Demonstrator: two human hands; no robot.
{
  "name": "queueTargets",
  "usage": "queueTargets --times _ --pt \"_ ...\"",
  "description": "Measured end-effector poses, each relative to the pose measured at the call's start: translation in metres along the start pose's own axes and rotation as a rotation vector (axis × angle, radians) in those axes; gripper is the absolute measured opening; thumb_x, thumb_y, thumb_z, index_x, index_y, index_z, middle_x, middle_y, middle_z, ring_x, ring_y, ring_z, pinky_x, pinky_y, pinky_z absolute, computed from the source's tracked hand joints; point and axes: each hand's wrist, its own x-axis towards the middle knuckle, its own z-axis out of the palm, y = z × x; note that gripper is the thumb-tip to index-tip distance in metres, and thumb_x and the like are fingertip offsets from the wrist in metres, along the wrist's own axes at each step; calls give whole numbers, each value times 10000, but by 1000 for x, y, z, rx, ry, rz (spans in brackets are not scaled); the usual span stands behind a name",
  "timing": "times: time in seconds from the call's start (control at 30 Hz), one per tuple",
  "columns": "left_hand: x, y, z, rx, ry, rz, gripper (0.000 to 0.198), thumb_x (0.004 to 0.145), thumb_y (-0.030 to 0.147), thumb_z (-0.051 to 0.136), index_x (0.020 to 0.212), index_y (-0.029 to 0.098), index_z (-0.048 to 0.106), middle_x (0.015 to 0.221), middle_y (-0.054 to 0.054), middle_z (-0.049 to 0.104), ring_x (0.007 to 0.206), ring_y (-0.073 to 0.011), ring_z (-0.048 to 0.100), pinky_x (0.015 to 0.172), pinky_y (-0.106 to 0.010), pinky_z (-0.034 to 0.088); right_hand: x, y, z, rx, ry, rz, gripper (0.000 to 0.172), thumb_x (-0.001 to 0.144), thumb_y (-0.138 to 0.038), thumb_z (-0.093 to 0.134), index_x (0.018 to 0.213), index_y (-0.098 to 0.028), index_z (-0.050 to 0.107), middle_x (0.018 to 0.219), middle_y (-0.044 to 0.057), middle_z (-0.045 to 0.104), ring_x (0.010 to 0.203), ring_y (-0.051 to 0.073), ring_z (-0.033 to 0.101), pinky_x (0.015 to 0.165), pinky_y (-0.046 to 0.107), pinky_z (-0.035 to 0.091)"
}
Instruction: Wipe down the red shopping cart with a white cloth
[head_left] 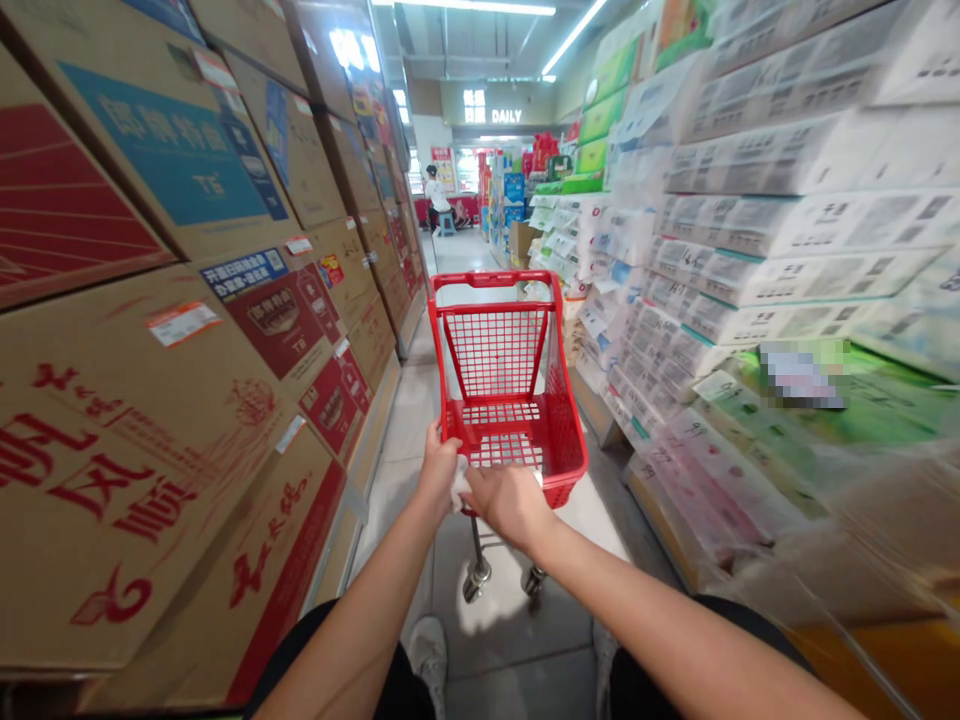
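Observation:
A red plastic shopping cart (574, 420) stands right in front of me, with a grid-patterned basket and metal casters below. My left hand (439, 468) is closed around the near left corner of its rim. Close beside it, my right hand (514, 505) is closed on a white, crumpled wipe or tissue (459, 487), held against the cart's near rim. Part of the wipe and that rim are hidden under the right hand's fingers. Inside the basket, the grid floor shows no goods.
Stacked cardboard cartons (135, 440) line the left side. On the right rise plastic-wrapped white packs (750, 220), with green packs (885, 390) lower down. The tiled aisle floor (461, 250) runs ahead toward a person (436, 195) seated on a blue stool.

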Motion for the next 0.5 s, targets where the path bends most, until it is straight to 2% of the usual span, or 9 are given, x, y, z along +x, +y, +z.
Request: queueTargets --times 0.1,0.2,0.4,0.5 --pt "-3 11 -3 -17 -129 23 835 593 136 538 1419 229 454 1087 -50 729 780 -174 689 674 -281 556 4 -1 -1 -8 -26 25 335 1021 -484 421 1142 -218 583 971 79 747 836 220 715 695 276 491" --pt "0 19 -16 -31 -225 36 853 542 124 575 1388 216 514 1008 -28 742 697 -147 659 626 -246 522 -1 5 -6 -27 -44 42 330 1021 -486 416 1137 -231 591 993 96 743 842 227 721 699 288 495" --pt "16 23 -44 6 -262 20 874 515 103 574 1384 187 538 697 37 680 502 -86 535 471 -180 393 -21 28 -18 -125 -69 59 265 994 -430 500 1073 -209 621 922 107 743 857 254 720 731 311 490" --pt "16 21 -45 1 -240 25 829 539 103 593 1363 180 555 693 31 678 511 -90 542 504 -193 434 -26 37 -20 -147 -74 46 273 994 -431 501 1031 -193 629 922 123 743 875 259 716 763 325 484"
